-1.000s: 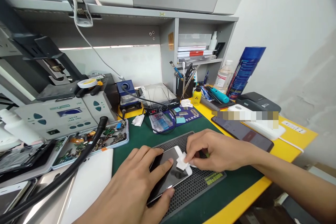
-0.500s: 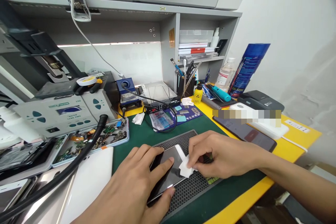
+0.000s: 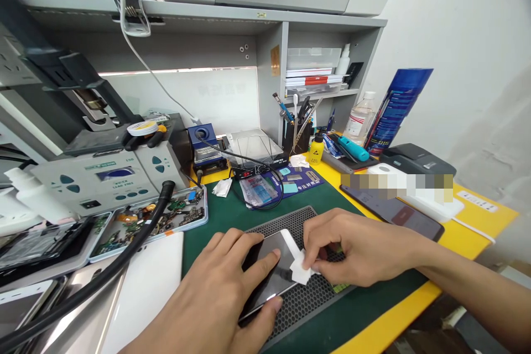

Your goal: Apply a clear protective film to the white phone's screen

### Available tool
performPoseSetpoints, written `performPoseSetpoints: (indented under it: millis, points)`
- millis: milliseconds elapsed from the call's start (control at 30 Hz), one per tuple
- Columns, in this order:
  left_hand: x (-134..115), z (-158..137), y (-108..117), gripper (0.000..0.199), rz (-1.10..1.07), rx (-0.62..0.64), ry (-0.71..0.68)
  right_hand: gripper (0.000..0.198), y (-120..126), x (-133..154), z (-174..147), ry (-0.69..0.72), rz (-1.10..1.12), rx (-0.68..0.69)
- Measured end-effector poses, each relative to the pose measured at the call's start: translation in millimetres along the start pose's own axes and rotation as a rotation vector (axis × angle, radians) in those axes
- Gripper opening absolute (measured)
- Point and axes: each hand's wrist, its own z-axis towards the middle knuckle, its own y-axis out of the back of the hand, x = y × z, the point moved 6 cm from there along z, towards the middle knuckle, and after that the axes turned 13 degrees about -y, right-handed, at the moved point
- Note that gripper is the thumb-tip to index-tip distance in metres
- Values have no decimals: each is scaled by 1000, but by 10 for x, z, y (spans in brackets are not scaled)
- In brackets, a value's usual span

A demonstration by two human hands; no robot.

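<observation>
My left hand (image 3: 219,287) lies over a smartphone (image 3: 279,279) with a dark screen and a white end border. Its fingers press on the glass and the thumb rests along the near edge, holding the phone down. At the phone's right edge, my right hand (image 3: 357,246) pinches a small folded white tissue (image 3: 300,275) between thumb and fingers. Beneath the phone is a dark mat with a honeycomb pattern (image 3: 296,310). The tissue touches or hangs just over the phone's edge; I cannot tell which.
A tray of small circuit parts (image 3: 136,232) and a black hose (image 3: 120,251) are on the left, beside a soldering station (image 3: 108,180). Behind stand a yellow bottle (image 3: 316,150) and a tool holder (image 3: 296,135). Another phone (image 3: 390,213) lies to the right.
The whole view has shifted slightly, so everything appears a little further right. My right hand has moved the tissue slightly at the phone's edge; my left hand keeps its hold.
</observation>
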Motion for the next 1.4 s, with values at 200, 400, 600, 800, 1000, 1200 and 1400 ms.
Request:
performPoseSetpoints:
  millis: [200,400,600,800,1000,1200,1400]
  points:
    - [7,12,2,45,13,4,6,30,4,2,-2,-11,-2,5]
    - [11,8,7,44,4,-7,25,29,-1,-8,-6,-20,-9,8]
    - [2,0,4,43,7,-8,18,29,-3,-4,1,-24,-15,1]
    - [-16,8,-8,45,21,18,15,28,10,25,3,-34,-35,-13]
    - [4,5,-17,45,14,2,16,15,17,27,24,-36,-19,-13]
    - [-29,21,-14,43,45,12,-14,14,24,31,47,-29,-15,-8]
    - [-20,9,-7,44,33,2,-4,14,9,24,44,-35,0,-21]
